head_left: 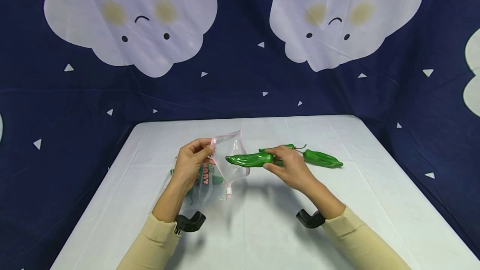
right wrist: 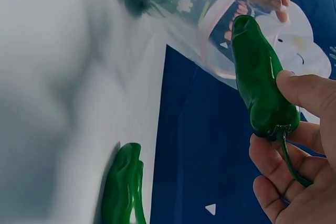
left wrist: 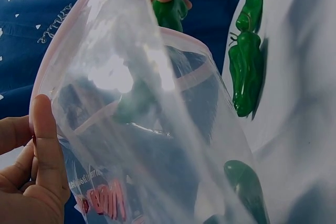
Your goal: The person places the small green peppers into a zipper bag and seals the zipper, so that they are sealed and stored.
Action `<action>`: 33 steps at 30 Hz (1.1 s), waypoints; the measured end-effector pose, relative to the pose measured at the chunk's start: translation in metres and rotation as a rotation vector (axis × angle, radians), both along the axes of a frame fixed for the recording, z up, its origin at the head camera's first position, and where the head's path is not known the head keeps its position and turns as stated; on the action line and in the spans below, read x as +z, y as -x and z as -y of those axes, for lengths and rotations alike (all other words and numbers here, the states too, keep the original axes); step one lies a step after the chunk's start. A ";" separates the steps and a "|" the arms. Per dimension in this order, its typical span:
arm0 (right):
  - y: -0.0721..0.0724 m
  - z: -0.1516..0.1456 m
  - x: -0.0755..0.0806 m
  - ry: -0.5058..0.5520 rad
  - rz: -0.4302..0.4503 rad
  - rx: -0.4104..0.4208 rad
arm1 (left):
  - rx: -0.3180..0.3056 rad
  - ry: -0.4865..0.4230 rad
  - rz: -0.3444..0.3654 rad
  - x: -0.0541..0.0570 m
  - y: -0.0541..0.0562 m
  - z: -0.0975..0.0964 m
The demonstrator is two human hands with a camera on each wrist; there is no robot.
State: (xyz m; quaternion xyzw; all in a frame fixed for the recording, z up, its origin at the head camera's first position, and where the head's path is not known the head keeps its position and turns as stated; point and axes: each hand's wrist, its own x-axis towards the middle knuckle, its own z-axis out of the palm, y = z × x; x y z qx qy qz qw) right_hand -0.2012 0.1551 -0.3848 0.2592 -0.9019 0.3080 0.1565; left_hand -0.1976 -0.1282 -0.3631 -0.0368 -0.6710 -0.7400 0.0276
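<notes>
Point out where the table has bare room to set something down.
Bare patches of the table: the near middle, between the left sleeve and right sleeve; the right side, between that sleeve, the loose peppers and the table's right edge; a strip along the far edge. Crowded: the centre, where the left hand holds the clear bag and the right hand a pepper.

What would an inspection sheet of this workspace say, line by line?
Surface: white-covered tabletop.
Job's things: pink-edged clear bag, green shapes showing through; one green pepper at its mouth; two loose peppers lying on the tabletop.
Clutter: nothing seen.
Grips: left grip pinches the bag; right grip holds the pepper at the bag's mouth; black devices at both wrists.
Cables: nothing seen.
Surroundings: dark blue backdrop with white clouds and small triangles.
</notes>
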 end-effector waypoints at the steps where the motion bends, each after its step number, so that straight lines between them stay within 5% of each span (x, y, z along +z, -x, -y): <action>1: 0.001 0.002 0.000 0.002 -0.004 0.003 | 0.001 0.001 0.001 0.000 0.000 0.000; 17: 0.008 0.029 0.003 -0.047 -0.020 0.036 | 0.002 -0.010 0.008 0.000 0.001 0.001; 33: 0.014 0.051 0.005 -0.190 -0.157 0.076 | -0.011 -0.026 0.001 0.002 0.000 -0.001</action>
